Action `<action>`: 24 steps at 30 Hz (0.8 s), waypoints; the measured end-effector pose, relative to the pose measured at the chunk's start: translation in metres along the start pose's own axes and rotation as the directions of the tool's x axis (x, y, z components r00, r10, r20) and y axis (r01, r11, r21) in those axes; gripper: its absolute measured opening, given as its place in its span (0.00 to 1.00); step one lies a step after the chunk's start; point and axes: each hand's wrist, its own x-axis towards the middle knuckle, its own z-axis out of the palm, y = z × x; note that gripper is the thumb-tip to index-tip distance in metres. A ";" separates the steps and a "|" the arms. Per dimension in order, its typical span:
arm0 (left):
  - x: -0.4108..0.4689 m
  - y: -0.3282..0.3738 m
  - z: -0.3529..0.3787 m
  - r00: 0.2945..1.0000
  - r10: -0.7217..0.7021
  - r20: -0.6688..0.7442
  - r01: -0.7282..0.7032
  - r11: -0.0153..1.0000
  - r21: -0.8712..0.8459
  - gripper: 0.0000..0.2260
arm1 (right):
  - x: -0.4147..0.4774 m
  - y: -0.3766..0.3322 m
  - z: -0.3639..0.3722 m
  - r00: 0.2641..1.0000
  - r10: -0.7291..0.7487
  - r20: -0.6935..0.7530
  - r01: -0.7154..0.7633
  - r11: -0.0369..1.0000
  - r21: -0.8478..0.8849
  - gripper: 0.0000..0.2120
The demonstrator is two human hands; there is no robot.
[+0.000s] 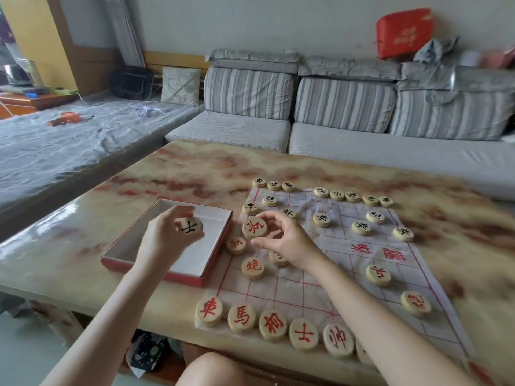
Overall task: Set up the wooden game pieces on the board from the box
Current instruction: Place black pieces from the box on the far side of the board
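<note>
In the head view, the left hand (164, 238) curls its fingers round a black-marked wooden piece (191, 226) just above the box (192, 280), probably to carry it over to the far row. The right hand (284, 243) pinches a red-marked wooden piece (254, 226) over the left side of the cloth board (334, 240), ready to set it down.

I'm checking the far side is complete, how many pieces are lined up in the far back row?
8 far-row pieces. Three sit together at the left end, then a gap, then five run to the right end. None appears hidden.
</note>
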 end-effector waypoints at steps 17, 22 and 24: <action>-0.020 0.116 0.131 0.935 0.218 0.280 -0.180 0.971 -0.155 0.23 | -0.140 0.104 -0.197 0.827 0.269 -0.494 -0.288 0.957 0.038 0.18; -0.026 0.126 0.149 0.916 0.234 0.324 -0.185 0.967 -0.175 0.23 | -0.168 0.132 -0.221 0.771 0.279 -0.572 -0.405 0.909 -0.102 0.18; -0.027 0.126 0.153 0.915 0.238 0.327 -0.193 0.967 -0.165 0.22 | -0.168 0.141 -0.223 0.755 0.295 -0.586 -0.444 0.887 -0.125 0.18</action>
